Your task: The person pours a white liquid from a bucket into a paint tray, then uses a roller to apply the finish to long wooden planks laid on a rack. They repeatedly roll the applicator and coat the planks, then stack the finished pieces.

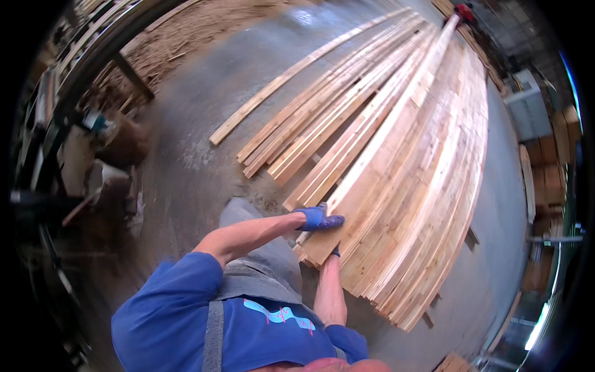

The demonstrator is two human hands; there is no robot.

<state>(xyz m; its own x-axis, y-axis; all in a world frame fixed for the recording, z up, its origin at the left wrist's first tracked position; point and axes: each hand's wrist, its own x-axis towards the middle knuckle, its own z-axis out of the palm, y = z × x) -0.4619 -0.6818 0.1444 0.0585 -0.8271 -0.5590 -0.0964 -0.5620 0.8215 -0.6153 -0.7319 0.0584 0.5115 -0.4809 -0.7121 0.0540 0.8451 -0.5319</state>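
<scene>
Extending forward from under the left hand, its fingers together across the near end, the long board seems stiff, heavy and splintery, best held by both edges beside those fingers; clamping there, and the mostly hidden right hand's closure, cannot be told.

Around me a smooth grey concrete floor spreads out, catching a whitish glare toward its far end. On my left stands a dark metal frame, with a heap of brown wood debris on the ground beyond it. To my right I see a pale boxy cabinet, brown stacks and a bright white strip of light.
</scene>
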